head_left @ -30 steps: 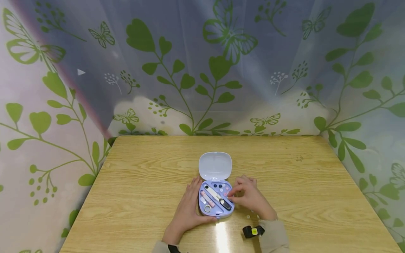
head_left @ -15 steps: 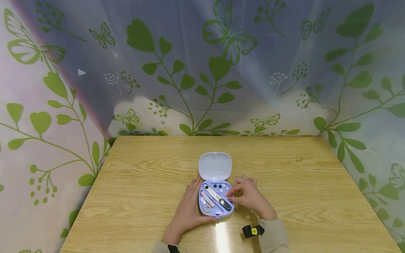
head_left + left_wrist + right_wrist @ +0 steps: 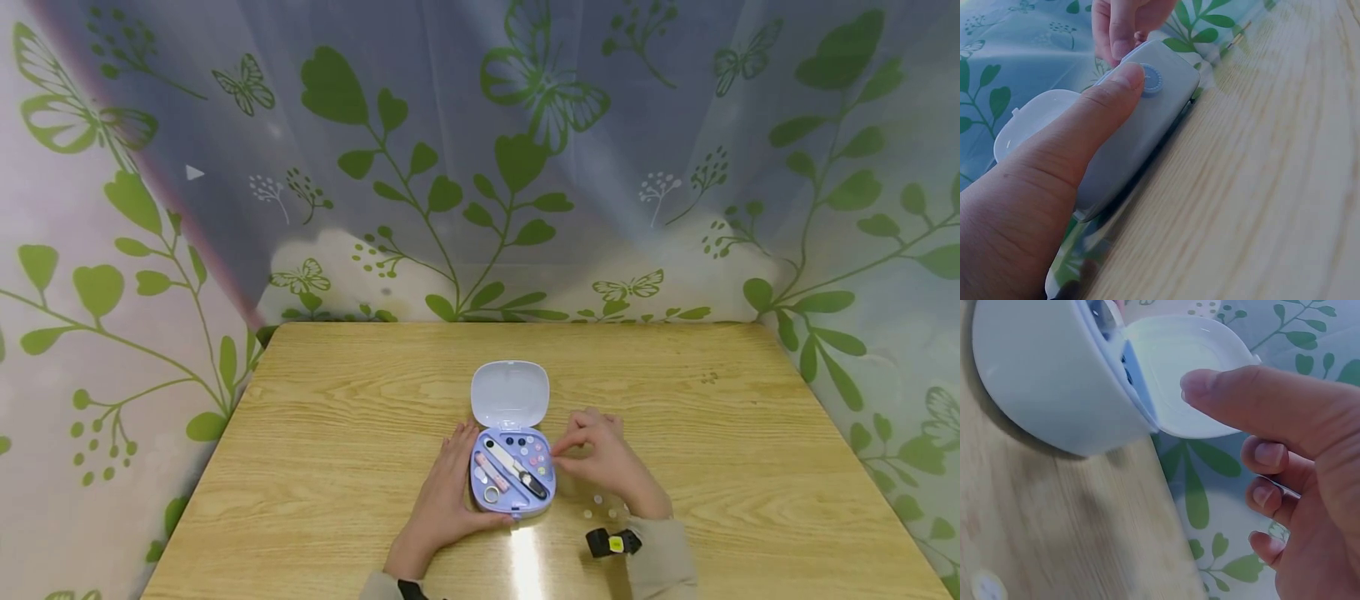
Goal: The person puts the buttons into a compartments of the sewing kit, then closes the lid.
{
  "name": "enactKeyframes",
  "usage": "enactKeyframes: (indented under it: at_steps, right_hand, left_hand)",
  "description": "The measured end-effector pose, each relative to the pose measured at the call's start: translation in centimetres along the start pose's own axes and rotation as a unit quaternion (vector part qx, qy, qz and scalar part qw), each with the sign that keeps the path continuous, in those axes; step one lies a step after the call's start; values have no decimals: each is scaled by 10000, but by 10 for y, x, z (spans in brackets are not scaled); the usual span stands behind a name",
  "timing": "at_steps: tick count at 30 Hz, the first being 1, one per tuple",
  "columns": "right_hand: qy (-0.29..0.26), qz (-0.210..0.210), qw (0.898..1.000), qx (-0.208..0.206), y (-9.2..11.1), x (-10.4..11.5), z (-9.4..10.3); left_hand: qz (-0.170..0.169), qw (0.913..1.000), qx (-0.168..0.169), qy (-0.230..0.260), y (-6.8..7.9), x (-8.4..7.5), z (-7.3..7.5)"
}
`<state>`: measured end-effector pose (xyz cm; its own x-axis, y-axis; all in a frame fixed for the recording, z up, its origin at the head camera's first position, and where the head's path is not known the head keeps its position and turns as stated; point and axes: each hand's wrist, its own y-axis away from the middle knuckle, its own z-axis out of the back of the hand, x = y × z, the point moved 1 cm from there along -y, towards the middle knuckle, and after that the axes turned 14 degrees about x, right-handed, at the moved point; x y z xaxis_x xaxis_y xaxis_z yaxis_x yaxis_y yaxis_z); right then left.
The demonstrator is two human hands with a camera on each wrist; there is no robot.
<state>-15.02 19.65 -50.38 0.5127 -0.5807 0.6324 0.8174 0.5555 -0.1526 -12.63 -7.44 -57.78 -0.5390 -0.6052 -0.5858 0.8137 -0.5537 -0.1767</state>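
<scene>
A lilac sewing box [image 3: 477, 500] sits with its pale lid [image 3: 510, 395] swung back. A slim black-and-white tool [image 3: 532, 485] lies diagonally inside, beside a pinkish tube [image 3: 501, 482] and a ring [image 3: 491, 495]. Dark, white and pink buttons [image 3: 534, 460] fill the right compartment, where a yellowish button [image 3: 542, 471] also shows. My left hand [image 3: 442, 492] rests along the box's left side, thumb against the front by the round latch [image 3: 1152, 80]. Just off the right rim is my right hand [image 3: 603, 457], with nothing visible in its fingers; the index finger is mostly hidden in the right wrist view.
Several loose pale buttons [image 3: 597, 500] lie on the wooden table [image 3: 337, 433] right of the box, under the right forearm. A black band with a yellow-green tag [image 3: 615, 544] is at the right wrist. Leaf-patterned curtain [image 3: 450, 208] stands behind the table.
My right hand has drawn back to the right, from over the button compartment to beside the rim, and the yellowish button there has come into view. The left hand and box stay put.
</scene>
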Motion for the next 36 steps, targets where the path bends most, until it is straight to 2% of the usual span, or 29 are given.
enactKeyframes:
  at_steps: [5, 13, 19, 26, 36]
  right_hand:
    - [-30, 128, 9997, -197, 10, -6, 8]
    - [-374, 43, 9978, -543, 36, -21, 17]
    - [-425, -76, 9961, -766, 52, -31, 15]
    - [-425, -513, 9957, -648, 67, -39, 5]
    - [-1246, -825, 9883, -305, 78, -52, -9]
  left_hand:
    - [95, 9999, 66, 82, 0, 0, 0]
    - [65, 9999, 46, 118, 0, -2, 3]
    - [145, 9997, 146, 143, 0, -1, 3]
    - [121, 9998, 114, 139, 0, -1, 1]
    - [163, 9997, 154, 111, -1, 0, 0]
